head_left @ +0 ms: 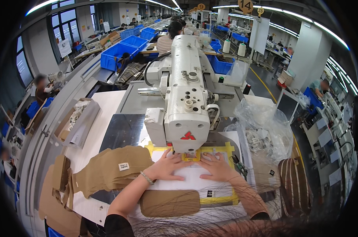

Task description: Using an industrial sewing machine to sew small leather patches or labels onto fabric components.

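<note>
A large white sewing machine (187,98) stands in front of me, its head low over a white sheet (187,185) edged with yellow tape. Flat on that sheet, beside the needle area, lies my left hand (169,166) with its fingers spread. My right hand (217,167) rests on the other side, fingers apart too. Between the fingertips, under the machine head, is a small yellow-framed piece (191,157). Closer to me is a brown fabric panel (170,203) with rounded corners. A small black label (209,193) lies near my right forearm. Neither hand grips anything.
Stacked brown fabric pieces (104,173) with a white label lie to the left, below an open box (78,122). Thread snips (239,166) lie right of my right hand. Beyond are a clear plastic bag (262,134) and striped fabric (295,185). Blue crates (118,55) stand behind.
</note>
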Motion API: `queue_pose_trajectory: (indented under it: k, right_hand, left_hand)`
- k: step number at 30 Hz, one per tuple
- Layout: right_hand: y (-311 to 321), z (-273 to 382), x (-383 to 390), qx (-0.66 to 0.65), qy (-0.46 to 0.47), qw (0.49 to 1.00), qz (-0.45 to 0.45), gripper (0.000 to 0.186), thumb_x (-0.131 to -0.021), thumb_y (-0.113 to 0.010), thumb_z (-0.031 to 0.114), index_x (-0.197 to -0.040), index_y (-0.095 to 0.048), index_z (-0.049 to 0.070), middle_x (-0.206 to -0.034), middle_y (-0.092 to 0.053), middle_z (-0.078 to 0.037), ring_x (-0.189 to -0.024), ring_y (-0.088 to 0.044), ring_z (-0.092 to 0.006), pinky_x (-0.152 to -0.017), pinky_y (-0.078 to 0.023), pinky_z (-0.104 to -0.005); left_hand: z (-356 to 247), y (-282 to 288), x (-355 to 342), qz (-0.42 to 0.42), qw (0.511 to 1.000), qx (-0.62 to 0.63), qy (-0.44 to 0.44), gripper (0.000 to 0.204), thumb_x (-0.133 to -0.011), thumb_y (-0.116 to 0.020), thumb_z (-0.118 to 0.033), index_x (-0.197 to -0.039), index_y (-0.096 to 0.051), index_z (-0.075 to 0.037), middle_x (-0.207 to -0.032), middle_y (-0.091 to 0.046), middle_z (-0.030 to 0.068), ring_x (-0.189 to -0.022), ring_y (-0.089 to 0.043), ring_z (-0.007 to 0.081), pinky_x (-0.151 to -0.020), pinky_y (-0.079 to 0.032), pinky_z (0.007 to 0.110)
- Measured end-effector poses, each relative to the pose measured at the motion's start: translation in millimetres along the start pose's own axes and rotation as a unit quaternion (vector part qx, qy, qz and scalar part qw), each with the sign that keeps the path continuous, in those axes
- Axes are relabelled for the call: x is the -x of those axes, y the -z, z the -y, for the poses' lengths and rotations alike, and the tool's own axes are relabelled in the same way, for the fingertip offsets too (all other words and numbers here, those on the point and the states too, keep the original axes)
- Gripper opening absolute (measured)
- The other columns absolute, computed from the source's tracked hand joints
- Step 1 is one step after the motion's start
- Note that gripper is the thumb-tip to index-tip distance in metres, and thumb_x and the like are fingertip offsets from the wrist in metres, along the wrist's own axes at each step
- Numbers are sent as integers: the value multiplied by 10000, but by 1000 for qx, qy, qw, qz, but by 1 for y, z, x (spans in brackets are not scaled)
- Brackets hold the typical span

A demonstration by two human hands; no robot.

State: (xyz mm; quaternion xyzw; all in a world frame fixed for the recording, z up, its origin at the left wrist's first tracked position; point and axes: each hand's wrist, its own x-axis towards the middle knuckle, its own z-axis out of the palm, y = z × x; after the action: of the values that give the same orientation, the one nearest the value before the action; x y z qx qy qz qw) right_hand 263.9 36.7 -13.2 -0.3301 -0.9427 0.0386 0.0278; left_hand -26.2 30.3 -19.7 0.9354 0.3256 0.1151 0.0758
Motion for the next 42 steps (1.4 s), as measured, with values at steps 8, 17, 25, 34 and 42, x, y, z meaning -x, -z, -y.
queue_pose_trajectory:
  k: [8,17,25,34,42]
  right_hand:
    - [8,5,22,9,6,1000,6,589,-886,-553,546,-1335,-529,166,-1435,-471,-23,-1315,-405,-261,-998,-286,-567]
    - [10,90,59,-51,-30,994,-96,267,-810,-692,349,-1015,-691,178,-1278,-558,6,-1213,-452,-216,-854,-301,-515]
    - [-9,112,80,-118,-130,975,-137,422,-805,-703,387,-1174,-653,189,-1327,-533,6,-1225,-416,-207,-880,-257,-488]
    - [-10,118,75,-158,-104,970,-151,512,-784,-735,389,-1246,-621,198,-1230,-601,83,-1144,-475,-172,-853,-241,-445]
    - [-17,117,76,-192,-116,959,-171,495,-779,-744,368,-1225,-635,184,-1139,-644,71,-1093,-503,-153,-822,-247,-422]
  left_hand:
    - [-18,18,36,-29,995,73,57,712,-869,-564,-579,-1449,-415,-194,-1358,-484,123,-1337,-388,333,-1117,-205,541]
    - [-105,1,54,-69,974,146,158,488,-795,-735,-261,-1242,-600,-119,-1074,-550,45,-1007,-496,228,-882,-357,365]
    - [-114,-11,58,-112,963,179,168,334,-785,-731,-155,-1116,-681,-140,-1021,-591,13,-978,-526,211,-873,-343,349]
    - [-114,-9,58,-121,960,202,151,378,-775,-728,-105,-1148,-674,-134,-1003,-633,-15,-968,-555,170,-875,-343,348]
    - [-114,-13,60,-139,965,181,128,391,-781,-724,-104,-1168,-668,-124,-1075,-639,-23,-990,-557,159,-874,-340,344]
